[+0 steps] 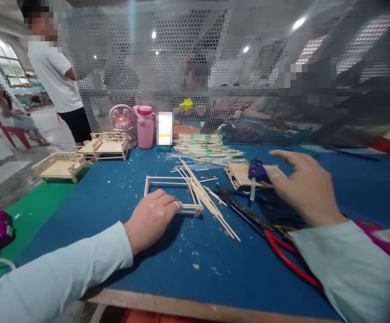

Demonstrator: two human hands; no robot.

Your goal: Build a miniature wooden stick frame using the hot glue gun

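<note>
Sleeves (63, 273) of mine sit closest. My left hand (151, 220) is curled over the stick frame (166, 180), fingers pinning its near rail to the blue table (181, 264). If I lean too hard, I think a joint could crack. The frame lies flat, its long axis running left to right, with its right end among loose sticks (208, 199). My right hand (304, 188) hovers spread and empty beside the glue gun (256, 172).
</note>
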